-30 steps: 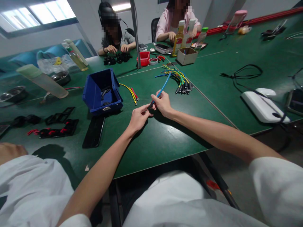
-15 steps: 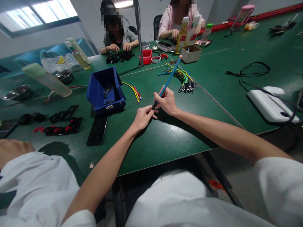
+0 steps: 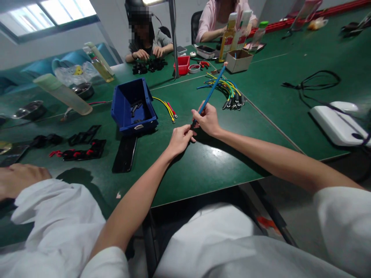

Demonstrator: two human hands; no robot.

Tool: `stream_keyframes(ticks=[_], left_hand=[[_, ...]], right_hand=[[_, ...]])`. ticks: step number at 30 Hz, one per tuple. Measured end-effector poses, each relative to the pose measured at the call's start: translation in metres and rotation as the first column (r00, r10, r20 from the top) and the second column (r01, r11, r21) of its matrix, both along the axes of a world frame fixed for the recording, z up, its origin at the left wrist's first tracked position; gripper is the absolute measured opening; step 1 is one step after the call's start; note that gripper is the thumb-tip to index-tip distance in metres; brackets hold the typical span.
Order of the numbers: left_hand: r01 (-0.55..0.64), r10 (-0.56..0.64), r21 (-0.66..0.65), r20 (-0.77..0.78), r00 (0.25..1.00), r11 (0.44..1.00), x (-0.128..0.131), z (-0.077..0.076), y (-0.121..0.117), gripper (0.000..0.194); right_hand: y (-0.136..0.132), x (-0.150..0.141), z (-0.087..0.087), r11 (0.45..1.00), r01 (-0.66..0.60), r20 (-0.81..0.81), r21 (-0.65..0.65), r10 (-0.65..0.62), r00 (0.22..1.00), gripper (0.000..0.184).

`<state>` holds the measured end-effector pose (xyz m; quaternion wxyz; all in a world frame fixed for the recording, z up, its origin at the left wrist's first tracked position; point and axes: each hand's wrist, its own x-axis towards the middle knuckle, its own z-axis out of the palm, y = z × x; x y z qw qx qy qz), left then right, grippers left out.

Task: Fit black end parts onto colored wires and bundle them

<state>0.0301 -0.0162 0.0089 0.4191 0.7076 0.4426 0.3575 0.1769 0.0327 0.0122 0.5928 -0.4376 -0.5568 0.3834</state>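
Observation:
A blue wire (image 3: 213, 85) with bare copper strands at its far end slants up from my hands above the green table. My right hand (image 3: 208, 119) is closed round its lower part. Pinched at the wire's near end is a short black sleeve (image 3: 193, 124), gripped by my left hand (image 3: 182, 139); the very tip is hidden by the fingers. Beyond my hands lies a bundle of blue, yellow and green wires (image 3: 228, 90) with black-sleeved ring terminals. To the left stands a blue bin (image 3: 123, 122) holding several small black sleeves (image 3: 135, 108).
Yellow and red wires (image 3: 167, 108) lie beside the bin, with a black phone (image 3: 124, 155) in front. A cardboard box (image 3: 240, 61), red tray (image 3: 182, 65) and metal pole (image 3: 175, 38) stand farther back. A white device (image 3: 337, 123) is at right. A neighbour's hand (image 3: 23, 179) rests at left; two people sit opposite.
The whole view has shifted slightly, so the table and objects appear a little right and higher. Both hands keep hold of the same wire and sleeve, with little change in their pose.

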Motion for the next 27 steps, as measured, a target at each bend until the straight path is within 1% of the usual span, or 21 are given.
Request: stream_keyframes(ticks=[4, 7, 10, 13, 18, 23, 27], left_hand=[[-0.055, 0.054, -0.016, -0.023, 0.998, 0.998, 0.0, 0.003, 0.0, 0.021], [-0.1, 0.1, -0.034, -0.015, 0.995, 0.994, 0.0, 0.005, 0.0, 0.023], [-0.117, 0.117, -0.051, -0.001, 0.993, 0.992, 0.0, 0.007, 0.0, 0.025], [-0.094, 0.093, -0.056, -0.006, 0.996, 0.994, -0.001, 0.007, 0.0, 0.028], [-0.031, 0.031, -0.075, 0.009, 0.999, 0.997, -0.004, 0.005, 0.002, 0.04], [0.013, -0.007, -0.136, 0.042, 0.999, 0.991, -0.006, 0.005, 0.004, 0.038], [0.029, -0.024, -0.166, 0.033, 0.999, 0.986, -0.006, 0.006, 0.005, 0.04]], right_hand=[[0.003, -0.001, -0.003, 0.998, -0.06, 0.015, -0.034, 0.06, 0.998, 0.036], [0.004, -0.002, -0.002, 0.997, -0.07, 0.065, -0.02, 0.071, 0.995, 0.035], [0.006, -0.002, -0.003, 0.996, -0.081, 0.08, -0.035, 0.083, 0.993, 0.035], [0.01, -0.001, -0.005, 0.996, -0.073, 0.075, -0.055, 0.077, 0.994, 0.036], [0.014, 0.0, -0.008, 0.996, -0.067, 0.08, -0.057, 0.072, 0.994, 0.033], [0.015, 0.0, -0.009, 0.996, -0.062, 0.07, -0.06, 0.066, 0.995, 0.034], [0.017, 0.0, -0.01, 0.995, -0.053, 0.087, -0.08, 0.06, 0.994, 0.034]])
